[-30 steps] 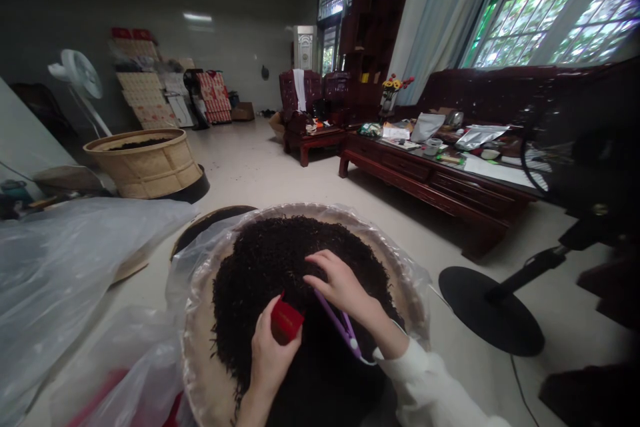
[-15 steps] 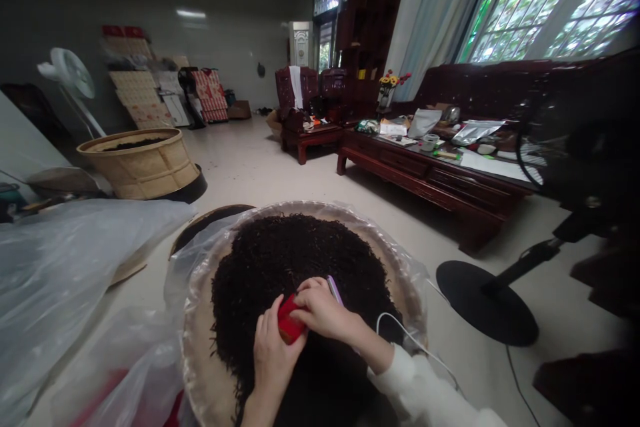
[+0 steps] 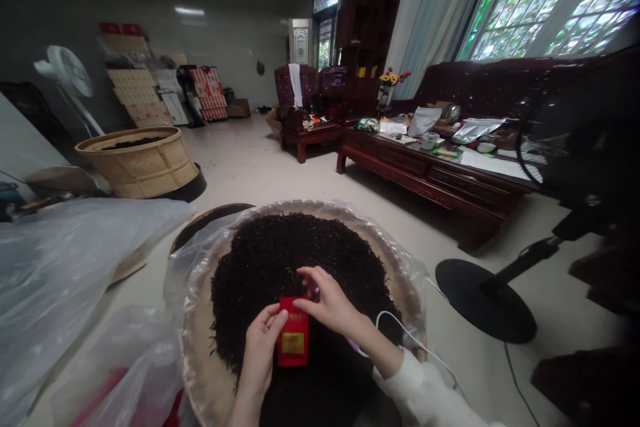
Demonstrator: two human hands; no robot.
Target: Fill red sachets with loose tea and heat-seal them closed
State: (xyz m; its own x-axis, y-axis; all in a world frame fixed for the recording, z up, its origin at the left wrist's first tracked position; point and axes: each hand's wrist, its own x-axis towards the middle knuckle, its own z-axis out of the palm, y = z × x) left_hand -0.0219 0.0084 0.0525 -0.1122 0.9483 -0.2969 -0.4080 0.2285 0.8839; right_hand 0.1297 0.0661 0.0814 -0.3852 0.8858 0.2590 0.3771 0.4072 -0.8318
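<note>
My left hand (image 3: 260,340) is closed on the left edge of a small red packet (image 3: 294,350), with the thumb on its front. The packet is upright, its gold label and gold lettering facing me. At its upper right edge is my right hand (image 3: 327,297), its thumb at the packet and its index finger raised apart. A slim purple tool (image 3: 353,346) with a white cord shows in bits around the right palm and under the wrist, apparently held by the curled fingers; most of it is hidden. Below both hands lies a heap of dark, twisted dried leaves (image 3: 295,247), like tea.
A plastic-lined round basket (image 3: 200,353) holds the leaves. The white cord (image 3: 415,340) crosses its right rim. A black fan base (image 3: 485,300) stands at the right, plastic sheeting (image 3: 65,267) at the left. Farther off are another basket (image 3: 140,170) and a cluttered wooden table (image 3: 425,180).
The red packet has turned so its labelled front faces me. My right thumb and index finger have spread apart, and the purple tool has swung down, mostly behind the right hand.
</note>
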